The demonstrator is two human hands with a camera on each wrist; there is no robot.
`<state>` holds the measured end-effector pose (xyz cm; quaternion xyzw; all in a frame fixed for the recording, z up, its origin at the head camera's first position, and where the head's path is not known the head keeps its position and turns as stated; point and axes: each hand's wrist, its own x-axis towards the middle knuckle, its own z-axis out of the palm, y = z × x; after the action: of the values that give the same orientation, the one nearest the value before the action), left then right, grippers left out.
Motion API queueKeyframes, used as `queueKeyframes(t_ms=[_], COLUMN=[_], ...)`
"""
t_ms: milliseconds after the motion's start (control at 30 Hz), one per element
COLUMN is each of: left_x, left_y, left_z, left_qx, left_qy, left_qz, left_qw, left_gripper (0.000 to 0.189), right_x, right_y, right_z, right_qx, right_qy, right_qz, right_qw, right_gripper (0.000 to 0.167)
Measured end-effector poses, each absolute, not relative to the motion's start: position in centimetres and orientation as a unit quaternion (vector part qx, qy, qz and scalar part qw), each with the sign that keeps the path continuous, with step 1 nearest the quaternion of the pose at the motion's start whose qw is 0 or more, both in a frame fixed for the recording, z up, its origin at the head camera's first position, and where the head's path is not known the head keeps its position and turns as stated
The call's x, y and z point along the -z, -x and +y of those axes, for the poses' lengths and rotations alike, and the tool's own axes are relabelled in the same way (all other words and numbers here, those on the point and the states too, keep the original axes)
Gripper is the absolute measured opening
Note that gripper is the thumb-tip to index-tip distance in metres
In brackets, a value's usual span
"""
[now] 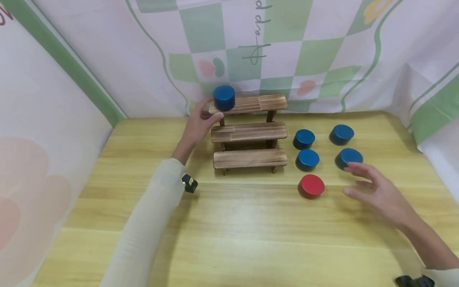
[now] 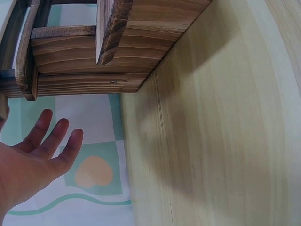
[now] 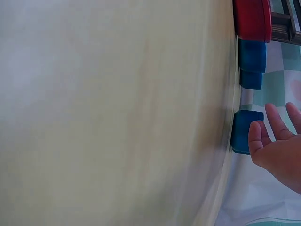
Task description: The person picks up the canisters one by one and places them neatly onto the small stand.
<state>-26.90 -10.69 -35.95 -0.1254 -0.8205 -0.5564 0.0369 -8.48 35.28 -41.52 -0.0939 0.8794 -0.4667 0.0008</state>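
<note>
A blue round tin [image 1: 224, 98] stands on the left end of the top tier of a three-step wooden shelf [image 1: 250, 158]. Beside it is my left hand [image 1: 201, 121], thumb in front of the tier's end and index finger close to the tin's left side. In the left wrist view, the other fingers [image 2: 71, 149] are spread and hold nothing. My right hand [image 1: 381, 193] hovers with parted fingers over the near edge of another blue tin [image 1: 348, 157] on the table. The right wrist view shows loosely bent fingers beside that tin [image 3: 242, 132], not closed round it.
Right of the shelf stand a red tin [image 1: 311, 186] and more blue tins [image 1: 307, 159], [image 1: 304, 138], with a further blue tin [image 1: 342, 134] toward the back right. A checked cloth [image 1: 279, 59] hangs behind the wooden table [image 1: 229, 239], and a pale panel [image 1: 36, 119] rises at left.
</note>
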Motion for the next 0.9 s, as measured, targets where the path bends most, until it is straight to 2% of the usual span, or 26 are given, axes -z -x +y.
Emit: queueKeyframes(t_ms=[433,700,900], left_x=[35.9,36.1,36.2], left_y=[26.8,27.1,27.1], left_z=[-10.7,-10.6,-10.7], left_qx=[0.557,0.554,0.552], left_qy=[0.126,0.125,0.128], left_qz=[-0.820,-0.822,-0.822], left_qw=[0.038,0.046,0.052], left_gripper=[0.061,0.060,0.060], right_x=[41.6,41.8,41.6], right_y=[7.9,8.3,8.7], right_z=[34.8,33.7,32.5], right_qx=[0.421,0.436,0.422], right_qy=[0.085,0.106,0.122], right_qz=[0.901,0.892,0.897], right_qw=[0.067,0.059,0.050], right_gripper=[0.073,0.087,0.088])
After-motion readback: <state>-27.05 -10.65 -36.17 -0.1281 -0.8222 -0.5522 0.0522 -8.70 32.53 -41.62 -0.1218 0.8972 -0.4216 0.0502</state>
